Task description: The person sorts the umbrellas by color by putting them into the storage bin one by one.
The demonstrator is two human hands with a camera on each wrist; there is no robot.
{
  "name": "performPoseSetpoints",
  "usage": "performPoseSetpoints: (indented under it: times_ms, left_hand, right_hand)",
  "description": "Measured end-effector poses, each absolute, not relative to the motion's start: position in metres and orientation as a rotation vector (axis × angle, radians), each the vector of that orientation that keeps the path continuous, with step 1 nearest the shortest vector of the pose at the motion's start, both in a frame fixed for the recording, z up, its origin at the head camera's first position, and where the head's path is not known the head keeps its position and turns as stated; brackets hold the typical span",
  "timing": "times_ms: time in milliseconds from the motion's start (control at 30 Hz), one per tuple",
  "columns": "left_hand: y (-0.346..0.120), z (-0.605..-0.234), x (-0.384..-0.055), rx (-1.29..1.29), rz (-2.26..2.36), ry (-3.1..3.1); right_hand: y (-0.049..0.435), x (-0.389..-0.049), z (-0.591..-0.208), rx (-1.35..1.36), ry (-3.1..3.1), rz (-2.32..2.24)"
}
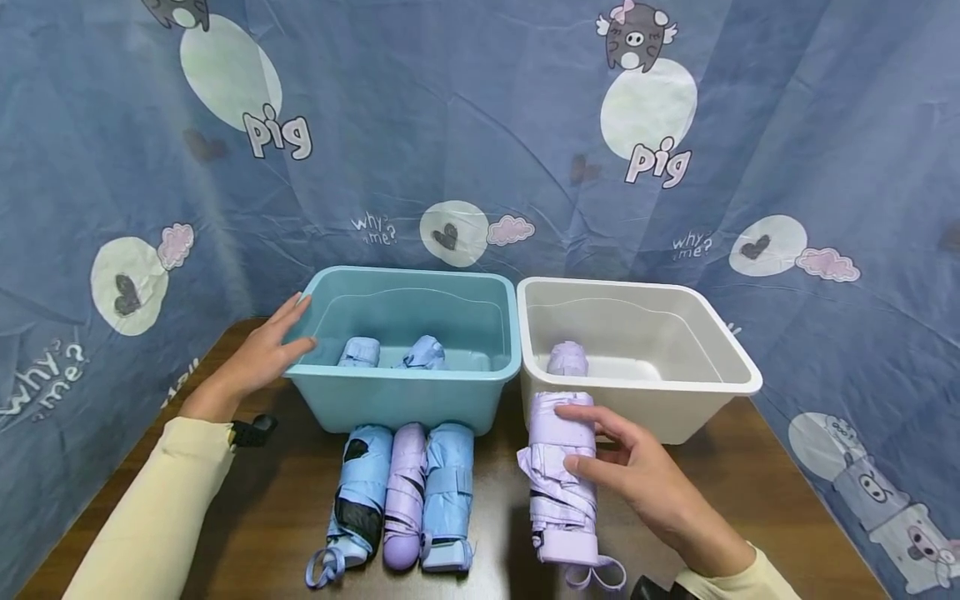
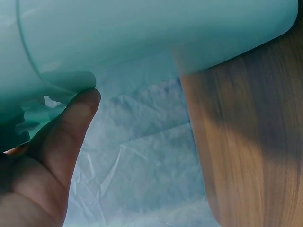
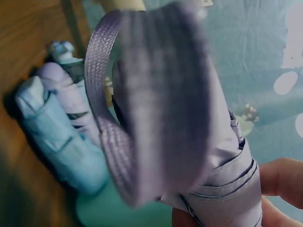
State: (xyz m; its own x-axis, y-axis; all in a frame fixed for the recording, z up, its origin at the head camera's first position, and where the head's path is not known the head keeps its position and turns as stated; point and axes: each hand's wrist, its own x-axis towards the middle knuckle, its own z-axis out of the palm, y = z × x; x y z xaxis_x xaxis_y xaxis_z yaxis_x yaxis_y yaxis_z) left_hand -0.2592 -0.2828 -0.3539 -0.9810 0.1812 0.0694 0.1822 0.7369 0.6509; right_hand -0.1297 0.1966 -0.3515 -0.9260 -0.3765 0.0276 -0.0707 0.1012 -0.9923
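My right hand (image 1: 637, 475) grips a folded lavender umbrella (image 1: 562, 475) in front of the white bin (image 1: 637, 385). In the right wrist view its wrist loop (image 3: 102, 80) looms close to the lens, with the fingers (image 3: 284, 182) on the umbrella's far side. At the left, my left hand (image 1: 262, 354) rests with extended fingers on the side rim of the teal bin (image 1: 405, 372). The left wrist view shows the thumb (image 2: 78, 118) against the teal wall. Two blue umbrellas (image 1: 360, 352) lie inside the teal bin, and a lavender umbrella (image 1: 567, 358) lies inside the white one.
Before the teal bin, a blue umbrella with black patches (image 1: 360, 492), a lavender umbrella (image 1: 406, 500) and another blue umbrella (image 1: 448, 500) lie side by side on the wooden table (image 1: 262, 533). A blue printed cloth (image 1: 480, 125) hangs behind the bins, which stand side by side.
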Motion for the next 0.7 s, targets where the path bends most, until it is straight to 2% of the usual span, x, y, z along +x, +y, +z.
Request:
performPoseSetpoints:
  times_ms: [300,700]
  left_hand:
    - [-0.284,-0.352,-0.258,-0.307,-1.093,-2.925]
    - [-0.285,-0.353,-0.258,-0.328,-1.069,-2.918]
  right_hand:
    - [0.211,-0.142,-0.319,-0.469,2.247,-1.902]
    - [0.228,-0.18,-0.296,-0.317,2.218,-1.98]
